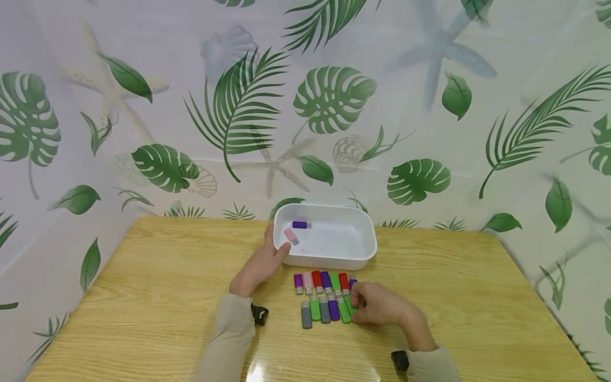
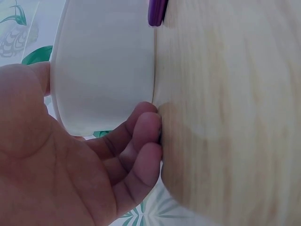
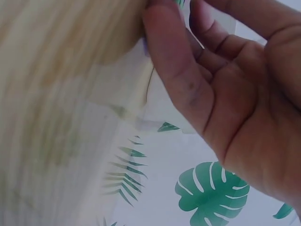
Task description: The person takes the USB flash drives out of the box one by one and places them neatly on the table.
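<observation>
My left hand (image 1: 260,265) holds the left end of a white plastic tub (image 1: 329,261), thumb at the rim and fingers curled low by its outer wall in the left wrist view. Inside the tub lie a purple USB stick (image 1: 299,225) and a pink USB stick (image 1: 290,235). My right hand (image 1: 384,305) pinches a green USB stick (image 1: 351,304) between thumb and index finger at the right end of the nearer row; the fingers partly cover it. Another purple USB stick (image 1: 353,283) peeks out beside the index finger in the farther row.
Two rows of USB sticks lie in front of the tub, plugs facing each other. The farther row includes a red stick (image 1: 317,279); the nearer starts with a grey stick (image 1: 306,315). A leaf-patterned cloth (image 1: 334,180) hangs behind the wooden table (image 1: 157,297).
</observation>
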Demonstrator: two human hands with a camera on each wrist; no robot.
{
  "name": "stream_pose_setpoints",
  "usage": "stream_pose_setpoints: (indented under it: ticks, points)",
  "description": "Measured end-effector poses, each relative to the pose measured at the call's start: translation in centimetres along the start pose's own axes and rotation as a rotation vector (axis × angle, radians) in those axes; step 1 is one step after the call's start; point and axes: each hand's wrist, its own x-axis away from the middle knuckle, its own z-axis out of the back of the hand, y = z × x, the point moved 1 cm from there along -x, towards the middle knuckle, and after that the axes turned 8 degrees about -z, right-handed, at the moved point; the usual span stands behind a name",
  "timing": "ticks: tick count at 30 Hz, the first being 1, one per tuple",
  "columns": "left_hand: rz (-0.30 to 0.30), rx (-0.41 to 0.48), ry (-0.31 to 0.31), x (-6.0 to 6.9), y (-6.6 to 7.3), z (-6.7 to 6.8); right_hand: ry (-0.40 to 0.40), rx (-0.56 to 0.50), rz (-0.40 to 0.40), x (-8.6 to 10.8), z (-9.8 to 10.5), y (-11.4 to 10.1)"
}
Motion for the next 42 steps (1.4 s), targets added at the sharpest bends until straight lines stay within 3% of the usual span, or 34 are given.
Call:
stream_pose_setpoints:
  ticks: [8,27,34,42]
  points:
    - [-0.001,0.001,-0.002,0.17,-0.25,-0.25,0.031,-0.027,0.018,0.17,-0.30,0.13]
    - [-0.004,0.000,0.006,-0.16,-0.13,0.16,-0.018,-0.104,-0.060,0.23,0.10,-0.29]
    - [0.014,-0.005,-0.001,-0.15,-0.11,0.06,0.091,-0.070,-0.113,0.01,0.23,0.20]
    - [0.016,-0.019,-0.006,0.10,-0.12,-0.10,0.023,-0.083,-0.099,0.05,0.02,0.49]
